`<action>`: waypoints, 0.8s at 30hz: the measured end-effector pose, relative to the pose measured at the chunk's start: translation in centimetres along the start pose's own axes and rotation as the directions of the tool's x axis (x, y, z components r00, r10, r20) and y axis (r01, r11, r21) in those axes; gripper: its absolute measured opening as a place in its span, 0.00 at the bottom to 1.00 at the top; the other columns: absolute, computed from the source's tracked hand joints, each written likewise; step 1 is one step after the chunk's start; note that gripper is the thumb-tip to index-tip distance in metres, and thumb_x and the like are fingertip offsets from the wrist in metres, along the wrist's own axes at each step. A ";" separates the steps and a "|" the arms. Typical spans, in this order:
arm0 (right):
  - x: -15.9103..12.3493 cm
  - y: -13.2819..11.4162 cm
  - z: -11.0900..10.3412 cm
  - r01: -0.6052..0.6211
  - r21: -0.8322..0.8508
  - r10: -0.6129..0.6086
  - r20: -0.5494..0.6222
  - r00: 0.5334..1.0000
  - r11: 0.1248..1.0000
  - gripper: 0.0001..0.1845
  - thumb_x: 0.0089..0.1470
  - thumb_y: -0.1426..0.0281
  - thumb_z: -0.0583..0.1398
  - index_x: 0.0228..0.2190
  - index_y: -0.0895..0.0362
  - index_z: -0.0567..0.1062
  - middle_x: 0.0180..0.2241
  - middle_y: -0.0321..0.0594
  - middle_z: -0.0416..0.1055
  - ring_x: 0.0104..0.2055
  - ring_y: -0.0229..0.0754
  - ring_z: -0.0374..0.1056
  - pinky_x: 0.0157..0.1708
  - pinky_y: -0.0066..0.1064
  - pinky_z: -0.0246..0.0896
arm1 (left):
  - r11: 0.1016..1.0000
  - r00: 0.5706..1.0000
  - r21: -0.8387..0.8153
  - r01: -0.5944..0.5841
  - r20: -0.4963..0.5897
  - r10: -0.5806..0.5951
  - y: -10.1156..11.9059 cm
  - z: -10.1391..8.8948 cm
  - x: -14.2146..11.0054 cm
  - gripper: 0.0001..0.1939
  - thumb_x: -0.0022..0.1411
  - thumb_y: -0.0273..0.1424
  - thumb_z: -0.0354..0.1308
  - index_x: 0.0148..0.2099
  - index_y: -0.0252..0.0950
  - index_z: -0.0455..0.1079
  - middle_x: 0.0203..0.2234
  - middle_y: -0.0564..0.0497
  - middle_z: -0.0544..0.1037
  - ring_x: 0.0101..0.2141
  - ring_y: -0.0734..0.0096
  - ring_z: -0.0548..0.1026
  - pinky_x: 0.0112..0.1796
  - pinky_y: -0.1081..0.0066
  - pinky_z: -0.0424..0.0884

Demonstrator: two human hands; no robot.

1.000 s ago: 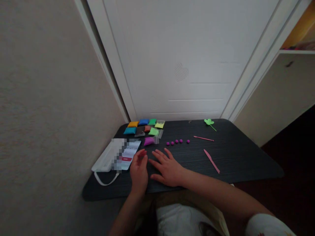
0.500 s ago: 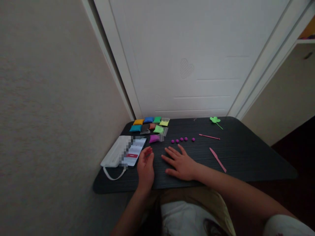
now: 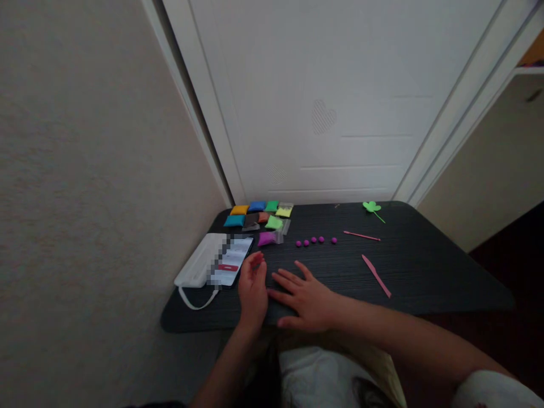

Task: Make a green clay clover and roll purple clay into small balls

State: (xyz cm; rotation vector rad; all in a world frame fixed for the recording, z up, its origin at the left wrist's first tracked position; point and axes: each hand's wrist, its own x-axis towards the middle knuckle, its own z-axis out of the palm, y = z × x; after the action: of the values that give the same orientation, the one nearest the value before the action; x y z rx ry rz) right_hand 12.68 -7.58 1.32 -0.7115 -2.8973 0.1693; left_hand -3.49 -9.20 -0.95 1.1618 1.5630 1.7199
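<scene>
My left hand (image 3: 252,289) stands on edge on the dark table (image 3: 425,283), fingers curled toward the thumb; I cannot make out anything in it. My right hand (image 3: 304,294) lies flat beside it, palm down, fingers spread and pointing left. A phone (image 3: 232,262) with a lit screen rests on a white case (image 3: 195,263) just left of my left hand. Beyond the hands sit a magenta clay bag (image 3: 267,238) and a row of small magenta clay balls (image 3: 314,241).
Several coloured clay bags (image 3: 259,215) lie at the back left by the white door (image 3: 331,102). A pink knife-shaped tool (image 3: 376,275), a thin pink stick (image 3: 361,236) and a green clay clover (image 3: 372,207) lie on the right. A wall (image 3: 85,170) stands at left.
The view shifted a little at first. My right hand slid back toward me and closer to my left hand. My left hand stayed near the phone.
</scene>
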 end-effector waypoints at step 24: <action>0.8 0.9 0.0 -0.111 -0.048 0.109 -0.042 0.993 0.993 0.33 0.52 0.51 0.41 0.55 0.55 0.53 0.59 0.50 0.45 0.61 0.50 0.39 0.55 0.52 0.20 | 1.000 1.000 0.002 -0.008 0.012 0.008 0.0 0.1 0.0 0.14 0.55 0.34 0.51 0.44 0.37 0.63 0.42 0.47 0.69 0.42 0.68 0.67 0.45 0.64 0.62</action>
State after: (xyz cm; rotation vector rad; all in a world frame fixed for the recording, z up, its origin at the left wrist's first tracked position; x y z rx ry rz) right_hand 12.40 -6.37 1.28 -0.8740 -2.8352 0.0948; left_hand -3.43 -9.18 -0.96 1.1785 1.5558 1.7140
